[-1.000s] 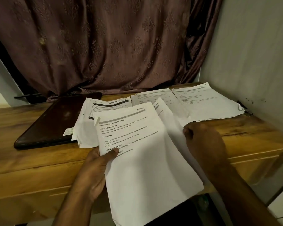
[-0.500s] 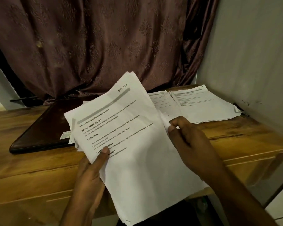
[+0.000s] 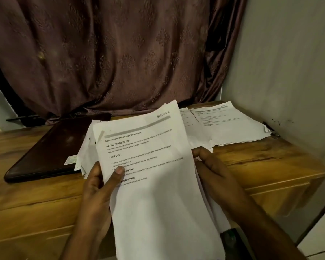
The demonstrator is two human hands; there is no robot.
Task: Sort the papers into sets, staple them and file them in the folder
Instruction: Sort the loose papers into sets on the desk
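A home room, dimly lit: a brown patterned curtain [image 3: 120, 53] hangs at twelve o'clock behind a wooden desk [image 3: 270, 162], a closed laptop [image 3: 51, 149] at ten o'clock, papers [image 3: 231, 126] at two.

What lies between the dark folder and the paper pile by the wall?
In the head view, the held sheets and more loose papers on the table.
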